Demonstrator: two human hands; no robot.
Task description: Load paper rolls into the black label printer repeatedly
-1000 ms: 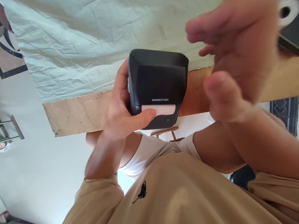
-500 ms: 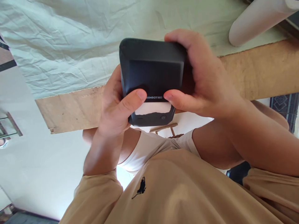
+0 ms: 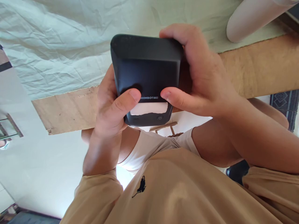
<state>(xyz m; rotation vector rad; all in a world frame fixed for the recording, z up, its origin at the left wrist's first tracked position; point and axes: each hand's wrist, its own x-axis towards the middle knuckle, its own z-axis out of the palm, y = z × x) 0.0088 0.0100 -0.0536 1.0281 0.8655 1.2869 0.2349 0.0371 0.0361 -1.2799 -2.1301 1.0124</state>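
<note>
I hold a small black label printer in both hands above the table edge. My left hand wraps its left side, thumb pressed on the front face just above the paper slot. My right hand grips the right side, fingers over the top corner and thumb on the front near the printed brand name. A strip of white label paper sticks out of the slot between my two thumbs. A round power button sits below the paper.
A wrinkled pale cloth covers the wooden table, whose bare edge runs under the printer. A white roll lies at the top right. Below are my beige shirt, bare knees and the pale floor.
My right hand came down from the air and closed on the printer's right side. My left thumb slid from the paper slot up onto the front face. The printer rose slightly.
</note>
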